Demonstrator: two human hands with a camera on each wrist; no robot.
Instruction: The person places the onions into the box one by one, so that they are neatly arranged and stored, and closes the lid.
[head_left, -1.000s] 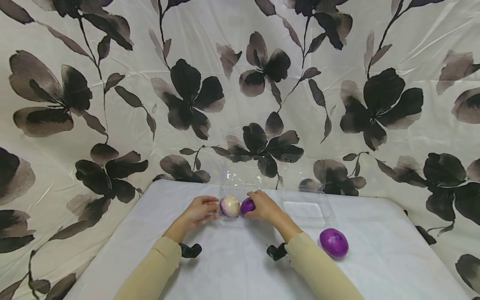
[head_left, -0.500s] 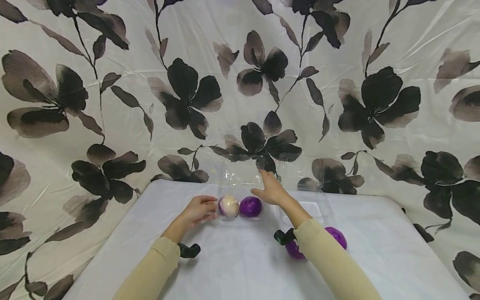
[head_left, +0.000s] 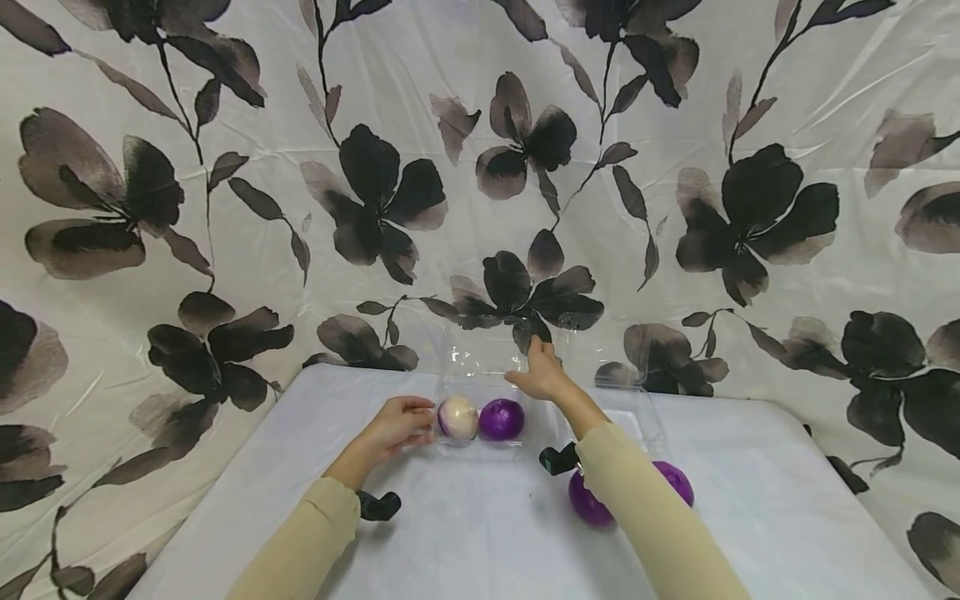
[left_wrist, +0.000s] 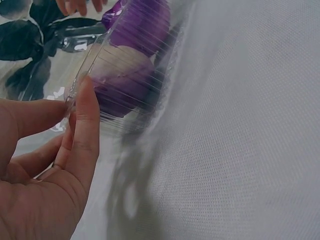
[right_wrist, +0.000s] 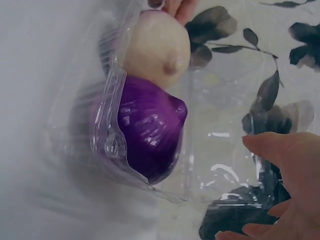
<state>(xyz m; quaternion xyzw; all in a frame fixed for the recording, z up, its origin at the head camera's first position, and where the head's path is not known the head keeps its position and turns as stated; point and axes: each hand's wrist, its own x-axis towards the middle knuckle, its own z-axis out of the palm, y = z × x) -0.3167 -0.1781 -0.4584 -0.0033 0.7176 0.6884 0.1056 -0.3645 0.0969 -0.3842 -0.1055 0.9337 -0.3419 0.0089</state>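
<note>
My left hand (head_left: 397,423) pinches the left end of the clear container (right_wrist: 114,145), thumb and a fingertip meeting at the rim; the other fingers lie loosely bent below. My right hand (head_left: 542,377) grips nothing: fingers spread, thumb well apart from them, all at the right edge of the raised lid (head_left: 480,354). Contact there cannot be told. Pose: left forearm slants forward and inward, hand low beside the container. Right forearm slants forward and to the left, hand higher than the left, fingers directed away from me, thumb towards the left. The container sits at the far side of the white table (head_left: 465,533), its lid standing up behind against the floral cloth (head_left: 375,67). It holds a pale onion (head_left: 458,418) at left and a purple onion (head_left: 502,420) at right, side by side, their row running left to right. In the right wrist view both tips face the lid side, away from me; the purple onion's long axis follows its tip. A second clear container (head_left: 637,417) stands to the right. Two loose onions (head_left: 588,502) lie nearer me, partly hidden by my right sleeve (head_left: 652,521).
</note>
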